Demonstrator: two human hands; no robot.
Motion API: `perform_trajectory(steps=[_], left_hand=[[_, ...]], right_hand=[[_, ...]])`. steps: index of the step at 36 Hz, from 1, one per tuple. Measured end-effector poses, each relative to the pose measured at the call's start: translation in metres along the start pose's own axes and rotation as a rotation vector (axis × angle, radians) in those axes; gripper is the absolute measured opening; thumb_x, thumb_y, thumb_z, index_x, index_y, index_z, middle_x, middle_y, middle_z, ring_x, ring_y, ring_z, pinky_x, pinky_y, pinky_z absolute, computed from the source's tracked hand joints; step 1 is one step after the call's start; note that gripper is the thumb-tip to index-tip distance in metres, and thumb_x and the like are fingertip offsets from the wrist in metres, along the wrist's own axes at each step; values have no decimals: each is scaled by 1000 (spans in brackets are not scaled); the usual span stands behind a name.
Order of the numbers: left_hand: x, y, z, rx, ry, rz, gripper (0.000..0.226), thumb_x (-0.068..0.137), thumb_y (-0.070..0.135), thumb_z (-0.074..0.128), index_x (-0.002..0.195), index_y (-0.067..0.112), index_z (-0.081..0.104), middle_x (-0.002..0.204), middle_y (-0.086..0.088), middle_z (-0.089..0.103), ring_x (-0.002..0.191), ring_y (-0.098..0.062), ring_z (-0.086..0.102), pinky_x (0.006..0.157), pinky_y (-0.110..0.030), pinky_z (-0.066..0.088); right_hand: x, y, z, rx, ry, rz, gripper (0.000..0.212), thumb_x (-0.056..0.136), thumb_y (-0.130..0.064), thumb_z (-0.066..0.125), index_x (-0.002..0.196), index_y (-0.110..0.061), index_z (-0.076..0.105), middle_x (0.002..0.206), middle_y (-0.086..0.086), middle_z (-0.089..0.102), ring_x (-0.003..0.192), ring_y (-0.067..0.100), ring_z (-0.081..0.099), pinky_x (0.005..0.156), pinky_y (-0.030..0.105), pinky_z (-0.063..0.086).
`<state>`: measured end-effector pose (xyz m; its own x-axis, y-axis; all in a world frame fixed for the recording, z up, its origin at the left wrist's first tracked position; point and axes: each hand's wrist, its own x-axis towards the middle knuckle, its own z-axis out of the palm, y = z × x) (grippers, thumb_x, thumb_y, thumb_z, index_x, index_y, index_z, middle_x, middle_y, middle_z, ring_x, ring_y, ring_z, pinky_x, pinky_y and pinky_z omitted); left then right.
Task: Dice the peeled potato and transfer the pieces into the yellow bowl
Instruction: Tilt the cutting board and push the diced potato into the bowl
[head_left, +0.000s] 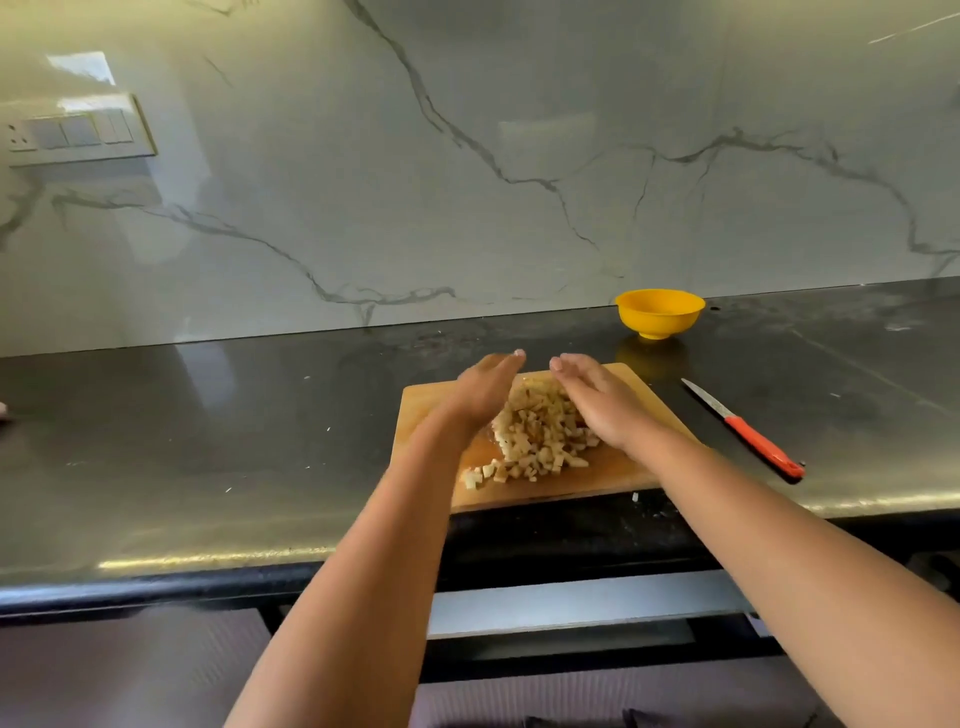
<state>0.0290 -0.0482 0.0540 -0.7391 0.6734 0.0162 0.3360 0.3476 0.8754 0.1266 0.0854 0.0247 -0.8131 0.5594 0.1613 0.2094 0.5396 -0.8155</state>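
Both hands are down on the cutting board (628, 473), the left hand (480, 392) and the right hand (597, 405) set on edge with fingers straight and together, palms facing each other across the heap of diced potato (540, 434). Neither grips anything; they bracket the pile like 2 walls, touching its sides, with a few stray cubes left loose at the near-left corner of the board. The dicing looks finished, and the knife (748, 428) lies on the counter (208, 441) just right of the board, blade pointing away.

What matters now is where the yellow bowl (658, 312) sits: beyond the board and off to the right, against the marble wall, apart from the pile and seemingly with nothing in it. The right hand is the nearer of the 2 to it. My guess is that the heap must be scooped up between the palms and carried forward and rightward, or else the bowl drawn closer first.
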Motion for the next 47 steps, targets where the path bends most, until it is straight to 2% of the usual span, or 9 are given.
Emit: perform_trajectory(steps=[5, 9, 12, 15, 20, 28, 33, 39, 47], left_hand=[[-33, -30, -39, 401, -322, 197, 97, 79, 57, 74, 155, 29, 20, 158, 7, 27, 144, -17, 29, 117, -34, 25], [-36, -58, -31, 348, -219, 235, 97, 73, 47, 83, 151, 31, 28, 144, 14, 38, 133, -10, 39, 112, -30, 35], [-28, -66, -19, 135, -63, 214, 77, 83, 21, 79, 147, 18, 38, 134, 8, 51, 127, -13, 52, 102, -26, 48], [-28, -61, -8, 168, 70, 257, 56, 89, 5, 69, 139, 15, 48, 126, 0, 60, 114, -13, 60, 82, -10, 50], [-37, -48, -2, 269, 229, 268, 39, 86, 19, 74, 122, 15, 60, 115, -2, 64, 96, -17, 64, 86, -32, 54], [-65, -46, -6, 651, 258, 56, 91, 72, 72, 68, 138, 13, 45, 135, -12, 42, 126, -31, 39, 101, -38, 38], [-62, -48, -4, 641, 171, 48, 63, 86, 55, 66, 132, 14, 50, 132, -10, 54, 116, -27, 52, 93, -35, 44], [-59, -40, 12, 558, 189, 139, 51, 93, 29, 67, 138, 14, 50, 138, -8, 47, 119, -24, 51, 100, -29, 40], [-56, -42, 18, 456, 261, 253, 52, 91, 33, 68, 137, 16, 52, 131, -5, 51, 115, -22, 54, 100, -34, 46]], right_hand=[[-26, 13, -34, -281, -190, -138, 115, 61, -84, 50, 154, -28, 14, 160, -5, 20, 144, 13, 26, 116, 37, 27], [-50, 16, -54, -399, -24, -214, 62, 75, -59, 67, 122, -20, 58, 112, -3, 60, 99, 14, 59, 90, 34, 51], [-69, 10, -62, -423, -21, -146, 27, 74, -36, 82, 89, -21, 65, 83, -4, 63, 74, 14, 62, 74, 34, 54], [-85, 4, -54, -502, -141, -13, 26, 73, -38, 83, 84, -27, 62, 82, -8, 64, 71, 7, 62, 67, 26, 51], [-91, 4, -37, -539, -20, 9, 22, 79, -25, 80, 76, -27, 59, 80, -8, 63, 72, 10, 61, 64, 27, 50], [-93, -7, -18, -728, -40, -70, 16, 88, -6, 55, 97, -15, 64, 96, 4, 63, 93, 24, 62, 80, 33, 51], [-94, -15, -21, -577, -40, 60, 22, 83, -3, 65, 88, -25, 64, 94, -3, 59, 83, 16, 60, 58, 20, 40], [-85, -13, -30, -216, 111, -35, 14, 76, -13, 78, 79, -22, 67, 76, -8, 66, 68, 4, 60, 54, 7, 38], [-96, -4, -32, -561, 1, 58, 23, 78, -34, 81, 81, -24, 60, 89, -3, 62, 81, 15, 61, 69, 29, 51]])
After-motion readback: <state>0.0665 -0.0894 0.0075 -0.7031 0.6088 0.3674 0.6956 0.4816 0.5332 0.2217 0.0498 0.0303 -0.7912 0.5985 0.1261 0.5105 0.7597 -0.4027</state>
